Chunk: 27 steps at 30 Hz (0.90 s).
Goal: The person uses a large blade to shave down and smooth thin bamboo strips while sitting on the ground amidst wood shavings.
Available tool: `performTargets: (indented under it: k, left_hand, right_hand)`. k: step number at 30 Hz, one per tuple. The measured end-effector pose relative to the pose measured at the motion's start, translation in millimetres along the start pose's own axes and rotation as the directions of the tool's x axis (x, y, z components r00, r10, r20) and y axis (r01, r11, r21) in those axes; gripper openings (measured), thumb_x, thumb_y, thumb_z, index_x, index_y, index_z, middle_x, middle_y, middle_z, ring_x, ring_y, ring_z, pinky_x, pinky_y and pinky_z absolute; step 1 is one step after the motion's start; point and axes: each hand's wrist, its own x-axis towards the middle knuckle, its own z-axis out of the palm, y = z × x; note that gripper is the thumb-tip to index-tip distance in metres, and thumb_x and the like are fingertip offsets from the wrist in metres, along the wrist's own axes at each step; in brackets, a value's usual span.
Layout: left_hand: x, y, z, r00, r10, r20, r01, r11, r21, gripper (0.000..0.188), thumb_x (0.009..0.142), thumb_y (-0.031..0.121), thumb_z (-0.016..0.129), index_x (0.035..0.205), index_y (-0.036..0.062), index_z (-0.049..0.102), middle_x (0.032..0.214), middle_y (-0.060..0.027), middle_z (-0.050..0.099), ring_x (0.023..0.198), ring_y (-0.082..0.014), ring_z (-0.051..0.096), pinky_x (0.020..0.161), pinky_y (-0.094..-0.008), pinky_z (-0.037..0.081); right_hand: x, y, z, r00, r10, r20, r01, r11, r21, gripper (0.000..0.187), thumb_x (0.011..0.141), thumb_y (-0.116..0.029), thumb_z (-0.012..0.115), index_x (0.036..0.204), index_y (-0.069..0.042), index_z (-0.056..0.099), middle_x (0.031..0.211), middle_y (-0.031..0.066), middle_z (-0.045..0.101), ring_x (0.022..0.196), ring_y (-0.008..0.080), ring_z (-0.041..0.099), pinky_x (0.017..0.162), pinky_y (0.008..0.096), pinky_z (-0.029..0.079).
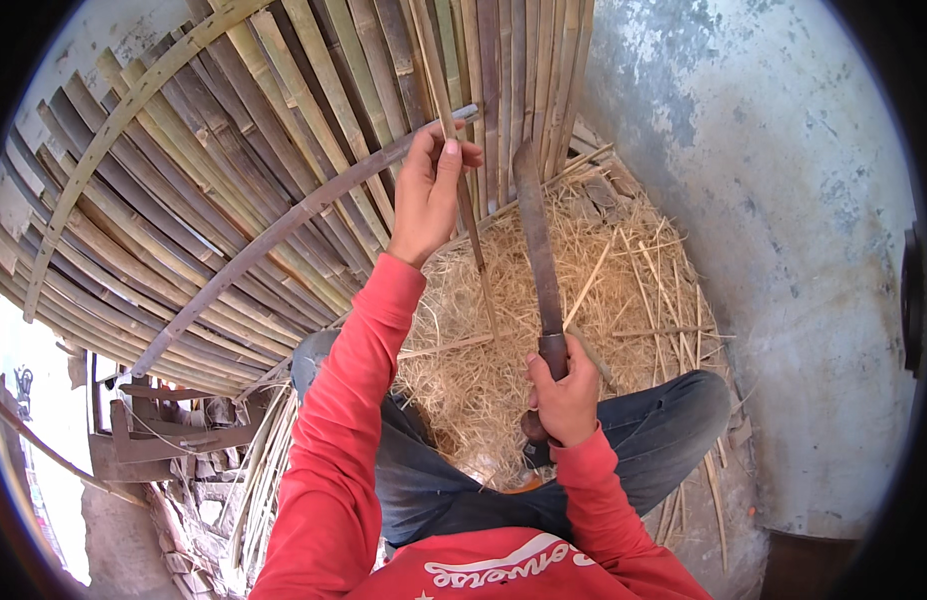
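A long, thin bamboo strip [474, 238] slants down from the upper middle toward the shavings in front of me. My left hand [430, 190] pinches it between thumb and fingers, close to the end of a cross slat. The fingers of my right hand [567, 392] are wrapped round the dark handle of a machete [537, 240]. Its long, worn blade points up and away, to the right of the strip and apart from it. The blade's tip overlaps the foot of the upright bamboo slats in the view, and I cannot tell whether it touches them.
A curved panel of bamboo slats [283, 120] with cross slats [253, 255] fills the upper left. Pale shavings [453, 390] cover the floor between my bent legs [663, 415]. Loose strips [673, 300] lie right, beside a bluish wall [783, 200]. Scrap wood [183, 440] is piled lower left.
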Motion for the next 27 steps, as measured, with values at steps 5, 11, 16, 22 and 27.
performTargets:
  k: [5, 11, 16, 22, 27]
  left_hand:
    - [26, 27, 1, 0.999, -0.035, 0.017, 0.037, 0.996, -0.078, 0.044, 0.112, 0.027, 0.045, 0.145, -0.0021, 0.047, 0.108, -0.0056, 0.069, 0.099, -0.0154, 0.067, 0.091, -0.0333, 0.053]
    - [49, 38, -4, 0.998, 0.032, 0.063, -0.022, 0.989, -0.146, 0.043, 0.109, 0.027, 0.052, 0.142, -0.0005, 0.055, 0.105, -0.0037, 0.068, 0.096, -0.0128, 0.066, 0.085, -0.0324, 0.056]
    - [50, 30, -11, 0.999, 0.03, -0.023, -0.033, 0.995, -0.096, 0.026, 0.101, 0.016, 0.069, 0.121, -0.0003, 0.065, 0.097, -0.0036, 0.069, 0.085, -0.0119, 0.067, 0.077, -0.0302, 0.057]
    - [44, 24, -11, 0.995, -0.085, 0.046, 0.092, 0.976, -0.195, 0.014, 0.104, 0.016, 0.064, 0.107, 0.0028, 0.062, 0.083, -0.0022, 0.064, 0.072, -0.0126, 0.062, 0.07, -0.0269, 0.052]
    - [32, 9, -8, 0.979, -0.183, -0.089, 0.123, 0.879, -0.461, 0.029, 0.109, 0.033, 0.052, 0.097, 0.0067, 0.053, 0.069, 0.0024, 0.044, 0.058, -0.0102, 0.037, 0.055, -0.0262, 0.033]
  right_hand:
    - [-1, -13, -2, 0.999, 0.047, -0.003, -0.047, 0.998, 0.04, 0.026, 0.093, -0.011, 0.07, 0.111, 0.004, 0.059, 0.073, 0.0044, 0.062, 0.05, 0.0107, 0.06, 0.046, 0.0282, 0.049]
    - [-5, 10, 4, 0.996, 0.091, 0.001, -0.091, 0.988, 0.125, 0.023, 0.093, -0.008, 0.069, 0.108, 0.004, 0.056, 0.078, 0.0079, 0.064, 0.056, 0.0144, 0.068, 0.049, 0.0284, 0.054]
    - [-8, 6, 8, 0.987, 0.155, 0.031, -0.158, 0.967, 0.2, 0.022, 0.093, -0.006, 0.067, 0.108, 0.005, 0.055, 0.081, 0.01, 0.065, 0.058, 0.0165, 0.069, 0.049, 0.0288, 0.057]
    - [-5, 21, 2, 0.997, 0.062, 0.04, -0.055, 0.987, -0.152, 0.028, 0.092, -0.009, 0.071, 0.112, 0.003, 0.054, 0.079, 0.007, 0.065, 0.062, 0.012, 0.063, 0.055, 0.0284, 0.05]
    - [-2, -24, 10, 0.965, -0.188, -0.185, 0.205, 0.976, 0.077, 0.029, 0.093, -0.01, 0.072, 0.111, 0.001, 0.052, 0.076, 0.0062, 0.062, 0.066, 0.0117, 0.06, 0.059, 0.0298, 0.048]
